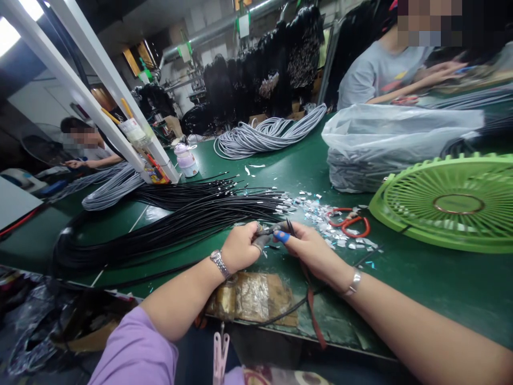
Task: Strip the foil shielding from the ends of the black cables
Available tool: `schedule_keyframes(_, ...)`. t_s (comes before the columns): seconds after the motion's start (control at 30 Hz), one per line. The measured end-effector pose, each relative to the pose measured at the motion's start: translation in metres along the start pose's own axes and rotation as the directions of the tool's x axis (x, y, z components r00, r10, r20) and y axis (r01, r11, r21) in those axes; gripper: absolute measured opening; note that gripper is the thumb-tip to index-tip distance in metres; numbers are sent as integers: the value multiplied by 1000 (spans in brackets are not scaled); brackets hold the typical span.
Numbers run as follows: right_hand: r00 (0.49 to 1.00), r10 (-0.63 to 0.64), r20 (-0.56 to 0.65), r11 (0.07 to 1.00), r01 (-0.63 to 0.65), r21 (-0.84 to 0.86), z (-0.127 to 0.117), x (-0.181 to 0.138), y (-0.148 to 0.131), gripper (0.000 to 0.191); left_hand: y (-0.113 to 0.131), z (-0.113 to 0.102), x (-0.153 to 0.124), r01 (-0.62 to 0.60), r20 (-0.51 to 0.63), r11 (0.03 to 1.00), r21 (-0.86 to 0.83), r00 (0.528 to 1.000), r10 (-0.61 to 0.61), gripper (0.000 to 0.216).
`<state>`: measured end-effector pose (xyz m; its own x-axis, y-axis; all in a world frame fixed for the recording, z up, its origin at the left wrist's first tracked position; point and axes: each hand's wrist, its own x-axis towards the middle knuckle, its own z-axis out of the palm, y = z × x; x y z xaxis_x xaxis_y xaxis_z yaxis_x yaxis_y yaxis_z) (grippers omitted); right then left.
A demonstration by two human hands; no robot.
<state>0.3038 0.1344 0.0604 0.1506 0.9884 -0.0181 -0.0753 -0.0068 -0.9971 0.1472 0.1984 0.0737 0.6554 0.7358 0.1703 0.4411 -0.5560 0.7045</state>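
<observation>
My left hand (240, 247) and my right hand (312, 251) meet over the green table (420, 278), both pinched on the end of a thin black cable (276, 230). Blue tape covers my right thumb tip, grey tape wraps a left fingertip. A large bundle of black cables (160, 224) lies to the left, its stripped ends pointing toward my hands. Small silver foil scraps (316, 214) are scattered just beyond my fingers. Red-handled scissors (352, 222) lie right of the scraps.
A green fan (452, 200) lies flat at the right. A clear plastic bag (393, 144) of cables sits behind it. Grey cable coils (268, 133) lie at the back, with a small bottle (187, 159). Other people work at far left and top right.
</observation>
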Motion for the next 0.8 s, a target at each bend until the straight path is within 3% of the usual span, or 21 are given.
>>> schedule_keyframes(0.13, 999, 51, 4, 997, -51, 66, 1, 2, 2, 34, -2, 0, 0, 13, 16, 998, -59, 1000, -12, 12)
schedule_keyframes(0.27, 994, 107, 29, 978, -111, 176, 0, 3, 2, 38, -2, 1, 2, 124, 96, 961, -246, 990, -103, 19)
schedule_keyframes(0.4, 983, 157, 93, 937, -178, 301, -1, 4, 2, 38, 3, -1, 4, 287, 235, 846, -449, 952, -198, 38)
schedule_keyframes(0.53, 954, 197, 225, 883, -272, 383, -3, 5, 2, 41, 8, -4, 5, 400, 368, 721, -566, 905, -214, 51)
schedule_keyframes(0.67, 971, 166, 171, 931, -212, 297, -3, 4, 1, 46, 8, -7, 7, 416, 327, 677, -607, 908, -264, 49)
schedule_keyframes(0.8, 994, 75, 83, 997, -76, 8, -3, 3, 4, 53, 5, -8, 9, 373, 231, 671, -641, 927, -295, 45)
